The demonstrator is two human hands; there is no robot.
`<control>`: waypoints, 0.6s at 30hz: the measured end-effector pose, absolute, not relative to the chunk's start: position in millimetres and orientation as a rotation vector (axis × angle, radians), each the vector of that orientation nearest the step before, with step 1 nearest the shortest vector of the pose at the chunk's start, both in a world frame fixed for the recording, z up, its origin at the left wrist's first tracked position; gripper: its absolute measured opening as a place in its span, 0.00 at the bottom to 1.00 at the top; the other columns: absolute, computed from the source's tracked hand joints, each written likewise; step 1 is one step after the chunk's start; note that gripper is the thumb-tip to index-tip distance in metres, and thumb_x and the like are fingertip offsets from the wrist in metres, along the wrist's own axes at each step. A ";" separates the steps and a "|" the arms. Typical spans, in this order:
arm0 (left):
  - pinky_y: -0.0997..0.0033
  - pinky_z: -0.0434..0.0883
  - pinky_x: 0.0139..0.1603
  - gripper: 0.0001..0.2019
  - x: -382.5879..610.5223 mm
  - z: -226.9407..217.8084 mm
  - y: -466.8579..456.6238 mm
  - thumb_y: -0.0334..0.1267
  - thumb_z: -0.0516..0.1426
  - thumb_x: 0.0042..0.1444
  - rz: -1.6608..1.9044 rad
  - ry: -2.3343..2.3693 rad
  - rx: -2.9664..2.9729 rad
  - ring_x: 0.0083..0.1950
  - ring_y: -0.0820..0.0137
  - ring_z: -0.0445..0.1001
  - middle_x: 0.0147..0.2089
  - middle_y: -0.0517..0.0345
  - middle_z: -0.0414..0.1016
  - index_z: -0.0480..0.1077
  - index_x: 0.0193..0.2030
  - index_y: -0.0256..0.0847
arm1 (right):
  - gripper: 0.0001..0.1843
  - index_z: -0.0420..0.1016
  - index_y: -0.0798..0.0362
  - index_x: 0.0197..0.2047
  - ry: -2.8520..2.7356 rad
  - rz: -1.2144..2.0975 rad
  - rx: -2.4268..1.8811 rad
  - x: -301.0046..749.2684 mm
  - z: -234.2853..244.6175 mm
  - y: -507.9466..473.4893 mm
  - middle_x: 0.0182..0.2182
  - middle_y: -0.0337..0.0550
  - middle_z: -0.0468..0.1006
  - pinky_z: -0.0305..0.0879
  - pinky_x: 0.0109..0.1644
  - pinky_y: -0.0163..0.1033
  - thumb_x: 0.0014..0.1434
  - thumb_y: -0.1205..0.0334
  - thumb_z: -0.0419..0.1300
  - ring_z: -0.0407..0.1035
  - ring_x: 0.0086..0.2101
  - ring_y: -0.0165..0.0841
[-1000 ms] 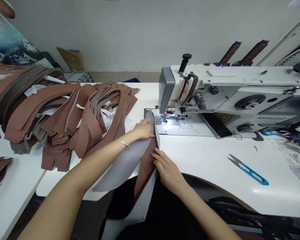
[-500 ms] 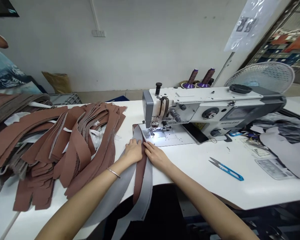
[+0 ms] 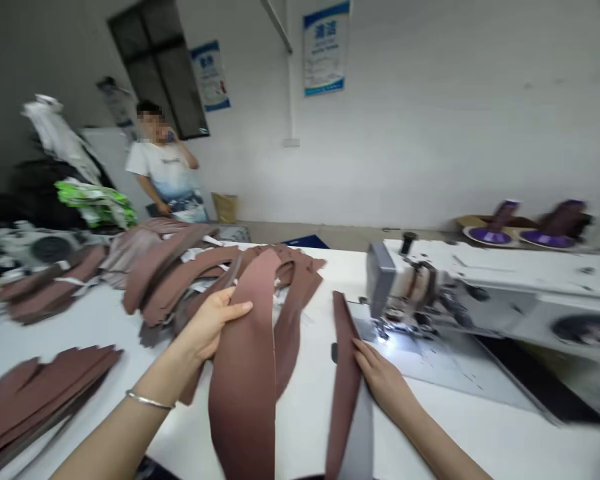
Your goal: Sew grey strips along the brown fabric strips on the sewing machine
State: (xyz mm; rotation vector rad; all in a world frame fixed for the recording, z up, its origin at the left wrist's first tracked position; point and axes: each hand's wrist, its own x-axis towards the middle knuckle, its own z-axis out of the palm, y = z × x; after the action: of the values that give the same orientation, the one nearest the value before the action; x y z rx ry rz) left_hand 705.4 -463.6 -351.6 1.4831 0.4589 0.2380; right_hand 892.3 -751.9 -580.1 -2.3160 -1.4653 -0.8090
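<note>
My left hand [image 3: 211, 322] is closed on a long curved brown fabric piece [image 3: 245, 373], thumb on top, and holds it up off the white table [image 3: 305, 400]. Just behind it lies the big pile of brown cut pieces [image 3: 180, 277]. My right hand [image 3: 383, 380] rests with its fingers flat on a narrow brown and grey strip [image 3: 345, 387]. That strip lies on the table in front of the sewing machine [image 3: 480, 300], close to its lit needle area [image 3: 395, 327].
A smaller stack of brown pieces [image 3: 35, 400] lies at the near left. Purple thread cones [image 3: 500, 223] stand behind the machine. A person in a white shirt [image 3: 163, 170] stands at the back left beside more heaped cloth and another machine [image 3: 40, 247].
The view has swung up and to the left. My left hand has left the strip at the needle and taken a brown piece from the pile. My right hand stays on the strip.
</note>
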 end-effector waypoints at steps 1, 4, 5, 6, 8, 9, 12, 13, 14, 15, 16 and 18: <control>0.61 0.77 0.41 0.20 689.8 -331.6 -449.2 0.42 0.67 0.41 0.340 0.496 1.444 0.36 0.61 0.79 0.38 0.51 0.81 0.73 0.42 0.40 | 0.21 0.74 0.55 0.52 -1.456 -0.766 -2.315 896.3 -586.3 -753.1 0.54 0.50 0.75 0.78 0.47 0.42 0.68 0.70 0.42 0.73 0.50 0.38; 0.65 0.77 0.38 0.16 661.3 -267.6 -409.5 0.37 0.66 0.41 0.682 0.587 1.470 0.35 0.64 0.78 0.37 0.54 0.81 0.75 0.39 0.40 | 0.23 0.76 0.52 0.51 -1.481 -0.678 -2.283 907.5 -600.2 -755.4 0.56 0.47 0.74 0.76 0.50 0.41 0.67 0.69 0.41 0.73 0.51 0.38; 0.67 0.76 0.39 0.14 658.2 -245.6 -397.5 0.34 0.65 0.41 0.799 0.588 1.479 0.35 0.66 0.77 0.37 0.55 0.80 0.75 0.38 0.39 | 0.23 0.77 0.52 0.50 -1.484 -0.660 -2.273 909.5 -602.8 -756.0 0.56 0.47 0.73 0.76 0.50 0.40 0.66 0.68 0.42 0.73 0.51 0.38; 0.68 0.76 0.40 0.12 657.9 -223.9 -386.2 0.31 0.63 0.42 0.920 0.569 1.479 0.36 0.67 0.77 0.37 0.55 0.80 0.75 0.37 0.37 | 0.23 0.77 0.51 0.51 -1.479 -0.645 -2.265 910.7 -604.5 -756.7 0.57 0.46 0.73 0.76 0.50 0.39 0.66 0.68 0.42 0.73 0.51 0.37; 0.70 0.75 0.44 0.08 664.3 -182.8 -366.4 0.24 0.59 0.44 1.195 0.495 1.449 0.37 0.71 0.75 0.35 0.57 0.78 0.73 0.33 0.34 | 0.22 0.77 0.50 0.52 -1.459 -0.634 -2.250 911.2 -606.6 -758.3 0.56 0.44 0.74 0.77 0.49 0.37 0.65 0.67 0.44 0.74 0.50 0.37; 0.71 0.74 0.45 0.07 669.9 -164.2 -357.8 0.21 0.57 0.45 1.331 0.457 1.416 0.37 0.73 0.74 0.33 0.58 0.76 0.71 0.30 0.33 | 0.22 0.76 0.50 0.53 -1.441 -0.632 -2.250 911.0 -607.5 -759.1 0.56 0.44 0.74 0.77 0.48 0.37 0.65 0.67 0.44 0.74 0.50 0.37; 0.73 0.74 0.44 0.11 688.9 -120.1 -336.0 0.16 0.54 0.48 1.629 0.400 1.282 0.34 0.78 0.72 0.28 0.64 0.68 0.61 0.25 0.36 | 0.23 0.77 0.50 0.51 -1.382 -0.636 -2.287 910.1 -609.6 -760.8 0.55 0.44 0.74 0.78 0.45 0.36 0.63 0.68 0.44 0.75 0.48 0.36; 0.74 0.74 0.43 0.13 694.3 -109.9 -329.5 0.15 0.53 0.48 1.679 0.408 1.247 0.34 0.80 0.71 0.27 0.66 0.66 0.58 0.25 0.37 | 0.22 0.77 0.50 0.51 -1.369 -0.647 -2.305 910.3 -609.5 -760.2 0.55 0.44 0.75 0.78 0.44 0.35 0.64 0.68 0.44 0.76 0.47 0.35; 0.74 0.74 0.43 0.15 698.8 -102.2 -323.1 0.14 0.52 0.49 1.703 0.421 1.229 0.33 0.81 0.70 0.28 0.67 0.65 0.55 0.25 0.38 | 0.22 0.77 0.50 0.50 -1.368 -0.664 -2.317 911.0 -608.8 -758.7 0.55 0.45 0.75 0.78 0.44 0.35 0.64 0.68 0.43 0.76 0.47 0.35; 0.74 0.74 0.43 0.16 702.5 -96.8 -316.8 0.14 0.52 0.49 1.715 0.437 1.225 0.33 0.82 0.69 0.29 0.68 0.64 0.54 0.26 0.38 | 0.22 0.77 0.51 0.49 -1.384 -0.687 -2.320 912.3 -607.2 -755.7 0.54 0.45 0.76 0.78 0.43 0.35 0.64 0.68 0.44 0.76 0.47 0.35; 0.74 0.74 0.43 0.16 705.7 -93.4 -310.6 0.13 0.52 0.49 1.721 0.452 1.230 0.34 0.83 0.69 0.29 0.69 0.64 0.53 0.27 0.38 | 0.21 0.77 0.52 0.48 -1.413 -0.717 -2.320 914.2 -605.1 -751.2 0.53 0.46 0.77 0.78 0.43 0.35 0.64 0.69 0.44 0.76 0.46 0.36; 0.75 0.74 0.45 0.16 712.6 -91.4 -298.9 0.14 0.51 0.49 1.744 0.505 1.272 0.34 0.84 0.67 0.30 0.70 0.62 0.53 0.28 0.39 | 0.20 0.78 0.53 0.44 -1.484 -0.777 -2.327 919.6 -600.2 -737.6 0.50 0.48 0.78 0.77 0.43 0.37 0.61 0.72 0.45 0.76 0.46 0.38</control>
State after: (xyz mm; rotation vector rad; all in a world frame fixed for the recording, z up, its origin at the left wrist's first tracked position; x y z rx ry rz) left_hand 712.6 -298.9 -91.4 1.2716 0.5045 1.7439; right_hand 919.6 -737.6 -600.2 -2.3275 -1.4843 -0.7770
